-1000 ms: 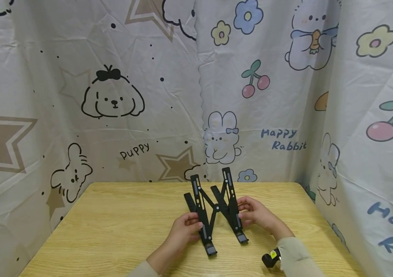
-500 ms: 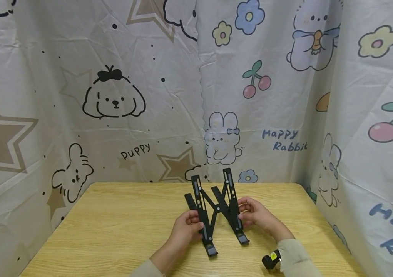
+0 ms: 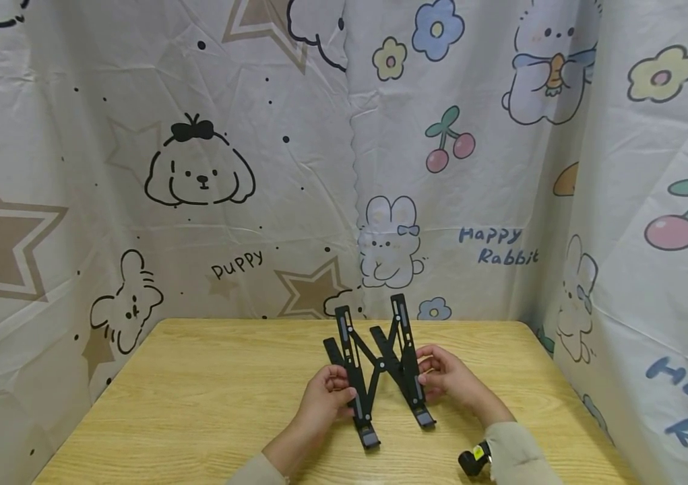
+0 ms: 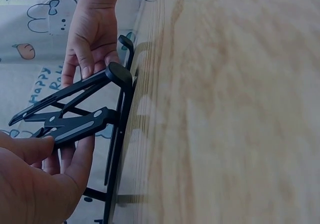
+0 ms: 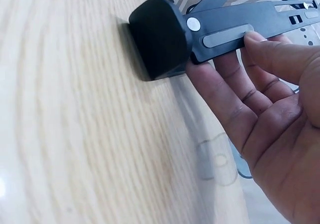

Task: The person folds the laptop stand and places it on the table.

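A black folding laptop stand (image 3: 352,377) stands unfolded on the table, its two long rails raised at the back and joined by crossed bars. My left hand (image 3: 324,403) grips the left rail near its front, with the thumb on top. On the other side, my right hand (image 3: 447,377) pinches the right rail between thumb and fingers. The right wrist view shows the right thumb on the grey pad strip of the rail (image 5: 227,36), beside the stand's front lip (image 5: 160,38). In the left wrist view the left thumb and fingers hold the other rail (image 4: 80,130).
The wooden table (image 3: 210,391) carries the stand, with its back edge close behind. Patterned curtains (image 3: 295,168) hang at the back and sides. A small black device with a yellow mark (image 3: 475,458) sits by the right sleeve (image 3: 522,451).
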The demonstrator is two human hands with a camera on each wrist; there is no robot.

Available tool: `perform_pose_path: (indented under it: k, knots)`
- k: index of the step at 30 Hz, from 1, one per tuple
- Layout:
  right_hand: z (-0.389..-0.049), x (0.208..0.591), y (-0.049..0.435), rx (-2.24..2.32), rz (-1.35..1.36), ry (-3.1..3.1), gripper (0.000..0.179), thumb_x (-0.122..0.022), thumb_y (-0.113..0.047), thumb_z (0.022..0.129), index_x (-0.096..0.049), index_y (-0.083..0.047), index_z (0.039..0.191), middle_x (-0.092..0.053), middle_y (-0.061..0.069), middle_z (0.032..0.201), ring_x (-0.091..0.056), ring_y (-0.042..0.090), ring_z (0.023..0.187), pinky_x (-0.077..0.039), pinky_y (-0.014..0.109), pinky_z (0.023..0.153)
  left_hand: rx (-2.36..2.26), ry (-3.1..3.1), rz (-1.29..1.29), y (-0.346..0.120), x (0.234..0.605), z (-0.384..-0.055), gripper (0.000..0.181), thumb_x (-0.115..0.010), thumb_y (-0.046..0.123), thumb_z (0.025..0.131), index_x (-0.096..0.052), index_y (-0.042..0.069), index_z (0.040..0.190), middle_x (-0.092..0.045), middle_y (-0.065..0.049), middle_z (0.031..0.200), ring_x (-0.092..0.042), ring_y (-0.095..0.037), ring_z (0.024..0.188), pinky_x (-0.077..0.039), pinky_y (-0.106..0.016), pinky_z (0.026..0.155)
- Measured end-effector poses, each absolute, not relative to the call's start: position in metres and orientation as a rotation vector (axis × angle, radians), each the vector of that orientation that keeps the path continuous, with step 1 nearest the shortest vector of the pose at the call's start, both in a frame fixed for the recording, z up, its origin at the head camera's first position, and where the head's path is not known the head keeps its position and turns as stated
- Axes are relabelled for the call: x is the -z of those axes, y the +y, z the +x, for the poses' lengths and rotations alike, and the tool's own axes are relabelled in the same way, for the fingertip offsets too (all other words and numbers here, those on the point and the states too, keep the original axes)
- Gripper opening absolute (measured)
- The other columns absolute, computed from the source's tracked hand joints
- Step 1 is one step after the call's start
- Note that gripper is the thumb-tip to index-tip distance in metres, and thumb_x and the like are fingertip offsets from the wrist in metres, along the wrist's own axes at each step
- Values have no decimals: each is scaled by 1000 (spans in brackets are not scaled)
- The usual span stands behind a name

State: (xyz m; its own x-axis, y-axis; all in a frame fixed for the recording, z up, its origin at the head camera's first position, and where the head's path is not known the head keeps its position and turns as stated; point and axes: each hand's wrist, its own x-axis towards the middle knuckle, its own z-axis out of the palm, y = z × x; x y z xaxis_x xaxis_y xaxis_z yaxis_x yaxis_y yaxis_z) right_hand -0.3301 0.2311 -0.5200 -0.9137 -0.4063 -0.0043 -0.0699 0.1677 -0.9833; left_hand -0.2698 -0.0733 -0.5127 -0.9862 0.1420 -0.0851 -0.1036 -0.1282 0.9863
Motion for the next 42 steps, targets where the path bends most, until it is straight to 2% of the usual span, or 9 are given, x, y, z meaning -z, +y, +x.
perform_pose_path:
  k: [10, 23, 33, 42]
  knots:
    - [-328, 519, 229, 1791, -474, 2182, 41, -61, 4, 98, -47, -2, 135, -61, 15, 107, -66, 24, 86, -62, 51, 72, -2245, 1959, 50, -73, 514, -273, 34, -68, -6, 93, -53, 2, 123, -57, -7, 100, -63, -22, 88, -63, -45, 74]
    - [-322, 521, 217, 1854, -404, 2210, 44, -65, 3, 95, -48, -2, 136, -58, 19, 109, -67, 25, 85, -62, 50, 70, -2212, 2072, 42, -71, 513, -278, 33, -66, -6, 94, -54, 6, 122, -57, -9, 102, -60, -20, 87, -63, -45, 72]
    - [-313, 522, 201, 1951, -312, 2185, 43, -63, 8, 94, -50, -3, 133, -56, 15, 104, -66, 23, 81, -61, 48, 67, -2188, 2118, 81, -73, 513, -280, 33, -64, -6, 96, -53, 6, 126, -56, -10, 102, -61, -23, 89, -62, -47, 71]
    - [-305, 517, 190, 1955, -243, 2252, 40, -63, 8, 95, -53, -5, 131, -56, 19, 104, -67, 25, 79, -61, 50, 66, -2166, 2125, 103, -76, 515, -285, 32, -63, -5, 97, -53, 6, 125, -56, -10, 101, -61, -23, 87, -63, -45, 70]
